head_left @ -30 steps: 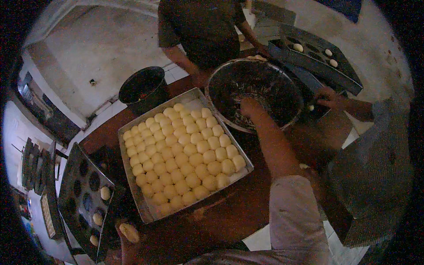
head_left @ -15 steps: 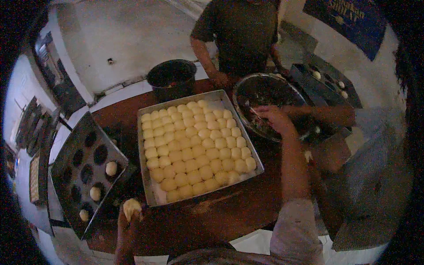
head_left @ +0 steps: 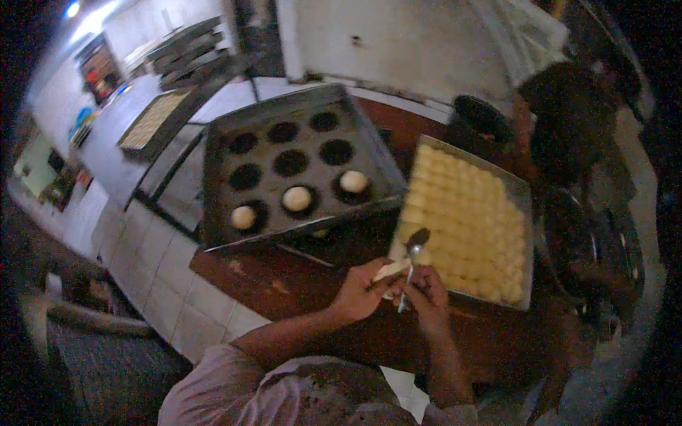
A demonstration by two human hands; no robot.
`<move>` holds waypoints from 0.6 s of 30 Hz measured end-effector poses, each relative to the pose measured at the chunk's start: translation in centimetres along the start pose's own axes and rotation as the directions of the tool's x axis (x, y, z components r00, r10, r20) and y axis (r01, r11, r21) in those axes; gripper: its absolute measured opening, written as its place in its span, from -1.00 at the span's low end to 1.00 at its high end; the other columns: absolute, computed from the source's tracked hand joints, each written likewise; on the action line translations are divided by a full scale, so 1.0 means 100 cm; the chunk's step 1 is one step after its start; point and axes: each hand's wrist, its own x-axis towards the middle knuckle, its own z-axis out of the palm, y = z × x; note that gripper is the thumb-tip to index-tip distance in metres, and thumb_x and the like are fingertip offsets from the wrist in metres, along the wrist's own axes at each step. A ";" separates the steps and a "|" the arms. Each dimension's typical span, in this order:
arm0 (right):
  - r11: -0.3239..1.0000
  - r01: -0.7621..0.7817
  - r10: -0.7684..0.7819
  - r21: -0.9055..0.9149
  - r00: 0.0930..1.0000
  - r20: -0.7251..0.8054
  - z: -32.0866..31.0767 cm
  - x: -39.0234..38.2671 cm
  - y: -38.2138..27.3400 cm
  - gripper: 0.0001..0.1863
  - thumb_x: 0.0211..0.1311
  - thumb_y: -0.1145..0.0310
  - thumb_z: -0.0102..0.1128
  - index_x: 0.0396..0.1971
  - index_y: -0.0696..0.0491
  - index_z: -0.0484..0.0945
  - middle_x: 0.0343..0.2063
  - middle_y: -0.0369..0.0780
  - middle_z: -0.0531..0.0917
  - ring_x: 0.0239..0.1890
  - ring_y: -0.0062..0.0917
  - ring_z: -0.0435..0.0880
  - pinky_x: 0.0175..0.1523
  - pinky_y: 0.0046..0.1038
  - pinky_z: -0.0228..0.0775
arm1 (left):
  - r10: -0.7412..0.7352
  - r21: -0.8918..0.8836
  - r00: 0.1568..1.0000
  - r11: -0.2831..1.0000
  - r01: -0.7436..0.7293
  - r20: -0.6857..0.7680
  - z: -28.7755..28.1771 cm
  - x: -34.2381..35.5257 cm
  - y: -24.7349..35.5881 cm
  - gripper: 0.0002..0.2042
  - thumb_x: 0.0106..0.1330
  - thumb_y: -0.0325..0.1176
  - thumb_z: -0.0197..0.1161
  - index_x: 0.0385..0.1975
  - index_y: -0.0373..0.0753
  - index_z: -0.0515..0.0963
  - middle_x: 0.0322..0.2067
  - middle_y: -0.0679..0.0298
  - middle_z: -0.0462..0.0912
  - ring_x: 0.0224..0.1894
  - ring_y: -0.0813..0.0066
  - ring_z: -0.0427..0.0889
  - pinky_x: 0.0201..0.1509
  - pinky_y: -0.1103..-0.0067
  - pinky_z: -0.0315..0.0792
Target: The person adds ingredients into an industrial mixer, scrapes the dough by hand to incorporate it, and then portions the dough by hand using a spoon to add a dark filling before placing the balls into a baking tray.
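Near the centre of the wooden table, my left hand holds a piece of pale, flattened dough. Right beside it, my right hand grips a metal spoon with dark stuff in its bowl, just over the dough. Behind my hands a large square tray is packed with rows of pale dough balls. To the left is a dark mould tray with round hollows; pale balls lie in three hollows along its near row.
A dark bucket is at the back. A co-worker stands at the right, near a large bowl; another person's arm reaches in. Further left are a long tray and dark stacked racks. A chair-like object is low left.
The view has swung left. My right hand has left the bowl and now holds a spoon with dark stuff, brought over to the dough in my left hand, which is now raised and nearer the middle.
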 end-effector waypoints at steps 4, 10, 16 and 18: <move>0.944 -0.230 0.255 -0.236 0.964 0.079 0.021 -0.004 -0.007 -0.74 0.18 0.45 0.09 -0.11 0.12 0.44 -0.27 -0.20 0.60 -0.23 -0.53 0.57 -0.10 -0.50 0.41 | -0.315 -0.559 0.940 0.760 0.331 0.128 -0.036 -0.029 -0.034 -0.70 0.22 -0.21 0.19 -0.16 -0.28 0.49 -0.25 0.36 0.57 -0.16 0.61 0.50 -0.04 0.63 0.35; 0.849 -0.372 0.427 -0.375 0.901 0.074 0.019 -0.018 0.007 -0.70 0.19 0.39 0.10 -0.05 0.04 0.51 -0.18 -0.21 0.61 -0.15 -0.51 0.57 0.01 -0.44 0.38 | -0.310 -0.479 0.946 0.846 0.232 -0.090 -0.063 -0.037 -0.027 -0.69 0.23 -0.29 0.17 -0.08 -0.30 0.46 -0.23 0.34 0.55 -0.18 0.62 0.48 -0.07 0.63 0.35; 0.217 0.230 -0.271 -0.949 0.948 0.168 0.017 -0.035 0.026 -0.54 0.09 0.54 0.15 0.06 0.06 0.41 -0.15 -0.15 0.57 -0.15 -0.39 0.56 -0.09 -0.42 0.43 | -0.257 -0.438 0.964 0.875 0.204 -0.063 -0.023 -0.019 -0.022 -0.65 0.24 -0.40 0.07 0.03 -0.34 0.35 -0.08 0.26 0.48 -0.03 0.53 0.43 0.10 0.58 0.27; 0.295 0.153 -0.188 -0.943 0.977 0.100 0.011 -0.070 0.057 -0.52 0.10 0.55 0.13 0.08 0.07 0.38 -0.09 -0.11 0.53 -0.08 -0.32 0.52 -0.02 -0.38 0.40 | -0.182 -0.309 0.983 0.936 0.171 -0.007 -0.015 -0.040 -0.026 -0.60 0.23 -0.41 0.04 0.08 -0.35 0.29 -0.02 0.21 0.45 0.02 0.45 0.42 0.16 0.53 0.25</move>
